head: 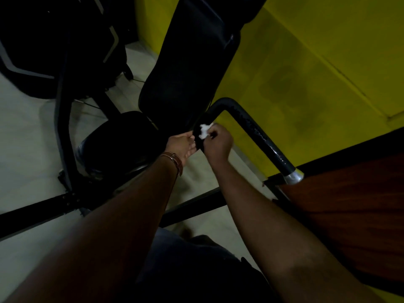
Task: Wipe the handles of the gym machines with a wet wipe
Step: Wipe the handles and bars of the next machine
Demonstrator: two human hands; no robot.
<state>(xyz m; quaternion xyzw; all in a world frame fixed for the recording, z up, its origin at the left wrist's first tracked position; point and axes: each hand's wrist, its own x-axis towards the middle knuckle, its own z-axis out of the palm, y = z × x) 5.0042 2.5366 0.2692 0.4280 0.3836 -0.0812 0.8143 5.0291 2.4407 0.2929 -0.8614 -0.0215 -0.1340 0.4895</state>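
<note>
- Wet wipe, small, white and crumpled, is being pressed against the dark lower stretch of the bent handle, just below its bend.
- Right hand is gripping the wipe, fingers curled round it; most of the wipe is hidden inside the fist.
- Left hand is reaching in just beside it, fingers fairly straight and relaxed, tips touching the dark part at the handle; whether they are holding anything is too dim to tell.
- A strap is sitting on the left wrist.
- The handle's black grip is running down-right to a silver end cap, near a brown panel.
- Black back pad and round seat are standing behind the hands, blurred and underexposed.
- Yellow wall to the right; pale floor and a black frame bar to the left.
</note>
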